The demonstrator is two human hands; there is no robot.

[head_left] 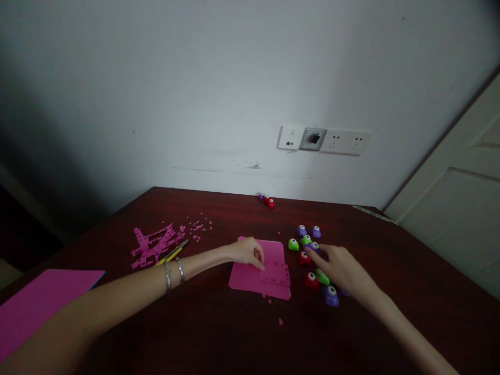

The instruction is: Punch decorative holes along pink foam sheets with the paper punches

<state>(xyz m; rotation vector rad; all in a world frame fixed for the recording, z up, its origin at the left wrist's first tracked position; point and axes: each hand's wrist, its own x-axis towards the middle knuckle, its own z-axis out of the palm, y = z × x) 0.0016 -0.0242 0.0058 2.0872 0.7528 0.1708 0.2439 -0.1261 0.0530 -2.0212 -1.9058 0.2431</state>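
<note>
My left hand (pixel 248 252) rests over a pink foam sheet (pixel 244 281), with its fingers curled in a pinch. Whatever they hold, if anything, is hidden. Just right of those fingertips, a smaller pink strip with little holes (pixel 279 275) lies on the sheet. To the right, my right hand (pixel 340 266) reaches in with thumb and index finger apart, at a purple toy piece with an eye (pixel 313 246); I cannot tell whether they touch it. Around it sit a green eye piece (pixel 293 244), a red eye piece (pixel 311 280), a larger purple eye piece (pixel 330 296) and several more.
Pink foam scraps (pixel 154 246) and tiny bits lie on the left of the dark wooden table (pixel 219 333), beside a yellow utility knife (pixel 172 253). Another pink sheet (pixel 47 302) is at the near left. More eye pieces (pixel 271 203) stand by the wall, below sockets (pixel 346 142).
</note>
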